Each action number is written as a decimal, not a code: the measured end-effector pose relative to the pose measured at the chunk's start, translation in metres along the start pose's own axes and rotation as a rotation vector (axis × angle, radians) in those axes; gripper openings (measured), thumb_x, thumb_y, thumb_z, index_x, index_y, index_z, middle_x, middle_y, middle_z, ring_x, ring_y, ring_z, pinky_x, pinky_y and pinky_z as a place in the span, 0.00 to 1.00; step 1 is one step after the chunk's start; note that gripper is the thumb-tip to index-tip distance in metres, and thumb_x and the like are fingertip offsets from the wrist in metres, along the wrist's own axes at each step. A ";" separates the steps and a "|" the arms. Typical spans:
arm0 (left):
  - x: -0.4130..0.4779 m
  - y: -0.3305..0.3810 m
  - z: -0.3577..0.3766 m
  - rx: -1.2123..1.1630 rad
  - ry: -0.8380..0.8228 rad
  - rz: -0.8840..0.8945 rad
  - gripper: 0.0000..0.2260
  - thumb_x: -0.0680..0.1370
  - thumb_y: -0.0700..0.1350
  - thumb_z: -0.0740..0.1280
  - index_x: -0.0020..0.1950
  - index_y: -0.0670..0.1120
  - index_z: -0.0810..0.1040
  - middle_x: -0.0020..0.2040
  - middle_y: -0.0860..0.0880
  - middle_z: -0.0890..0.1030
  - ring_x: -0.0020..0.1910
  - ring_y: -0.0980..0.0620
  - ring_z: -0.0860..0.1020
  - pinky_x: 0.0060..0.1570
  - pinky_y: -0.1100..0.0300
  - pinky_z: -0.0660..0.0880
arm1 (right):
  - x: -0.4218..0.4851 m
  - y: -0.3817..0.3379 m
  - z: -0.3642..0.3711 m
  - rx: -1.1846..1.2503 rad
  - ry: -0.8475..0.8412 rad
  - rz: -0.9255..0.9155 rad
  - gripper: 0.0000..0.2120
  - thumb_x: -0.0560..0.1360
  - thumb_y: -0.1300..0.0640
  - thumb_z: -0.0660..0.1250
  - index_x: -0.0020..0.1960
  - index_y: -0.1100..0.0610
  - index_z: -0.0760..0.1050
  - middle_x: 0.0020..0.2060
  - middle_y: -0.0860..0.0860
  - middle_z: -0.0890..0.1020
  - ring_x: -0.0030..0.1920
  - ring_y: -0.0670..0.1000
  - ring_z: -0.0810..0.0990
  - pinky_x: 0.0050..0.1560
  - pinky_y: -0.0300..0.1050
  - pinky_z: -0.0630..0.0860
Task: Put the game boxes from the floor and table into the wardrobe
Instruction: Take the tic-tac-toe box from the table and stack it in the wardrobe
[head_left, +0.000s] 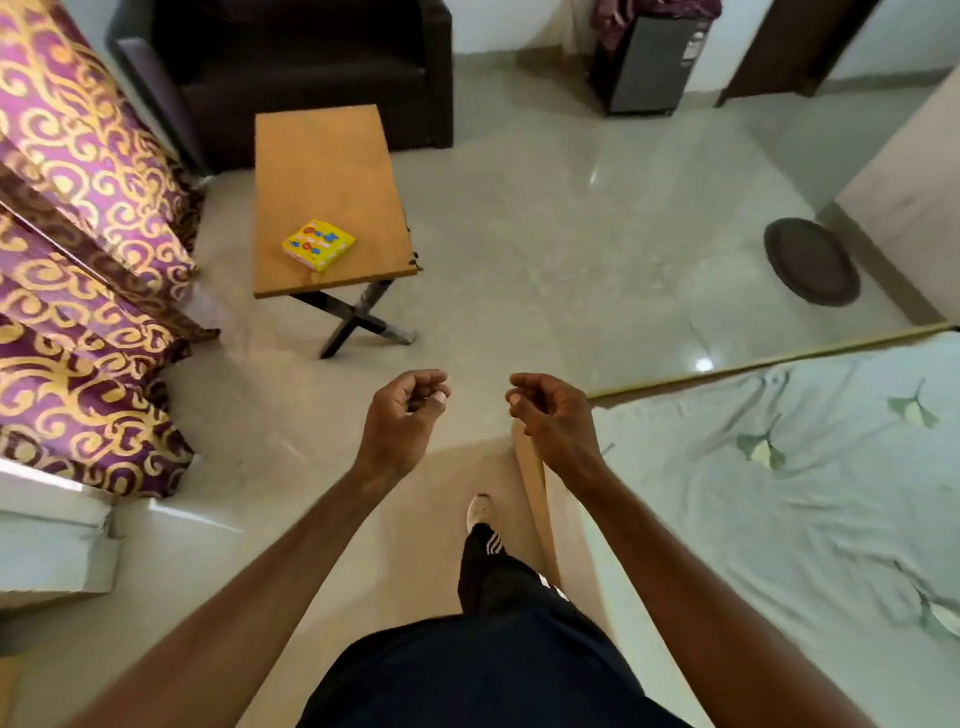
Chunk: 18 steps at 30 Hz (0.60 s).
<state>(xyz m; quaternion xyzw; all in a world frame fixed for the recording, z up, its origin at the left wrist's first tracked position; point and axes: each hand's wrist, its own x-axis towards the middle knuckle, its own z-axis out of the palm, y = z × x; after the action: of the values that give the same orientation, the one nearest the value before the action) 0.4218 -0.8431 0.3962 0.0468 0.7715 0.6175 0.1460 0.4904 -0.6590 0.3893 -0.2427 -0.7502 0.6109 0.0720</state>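
A yellow game box (318, 245) lies flat near the front edge of the wooden worktop (332, 156), within easy reach, while both hands, left (408, 410) and right (550, 413), hang loosely curled and empty, well short of it.

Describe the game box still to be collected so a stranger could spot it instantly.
Find the dark armchair; before it stands a rectangular orange-brown wooden table on crossed black legs. Near its front edge lies a small yellow game box with blue and red print, the only object on the tabletop.
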 end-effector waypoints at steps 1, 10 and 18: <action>0.024 0.008 -0.002 -0.004 0.026 -0.006 0.10 0.77 0.38 0.67 0.54 0.51 0.81 0.49 0.49 0.85 0.49 0.49 0.83 0.58 0.50 0.79 | 0.026 -0.011 0.003 -0.006 -0.020 -0.009 0.11 0.75 0.57 0.70 0.57 0.51 0.81 0.45 0.48 0.86 0.47 0.47 0.84 0.48 0.45 0.81; 0.224 0.056 -0.032 -0.106 0.254 0.015 0.14 0.72 0.46 0.68 0.56 0.45 0.82 0.50 0.44 0.85 0.47 0.51 0.81 0.47 0.58 0.73 | 0.248 -0.102 0.052 -0.042 -0.220 -0.136 0.11 0.75 0.57 0.69 0.57 0.52 0.81 0.44 0.50 0.86 0.46 0.50 0.84 0.45 0.43 0.80; 0.368 0.039 -0.092 -0.115 0.424 -0.026 0.05 0.72 0.42 0.67 0.42 0.52 0.80 0.47 0.48 0.84 0.46 0.52 0.82 0.53 0.51 0.78 | 0.414 -0.131 0.149 -0.108 -0.371 -0.146 0.10 0.75 0.59 0.69 0.56 0.54 0.81 0.44 0.51 0.86 0.44 0.48 0.84 0.43 0.42 0.79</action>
<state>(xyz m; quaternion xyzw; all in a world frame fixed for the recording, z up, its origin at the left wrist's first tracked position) 0.0405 -0.8272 0.3904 -0.1023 0.7490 0.6545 -0.0093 0.0334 -0.6207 0.3999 -0.0745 -0.7979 0.5971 -0.0367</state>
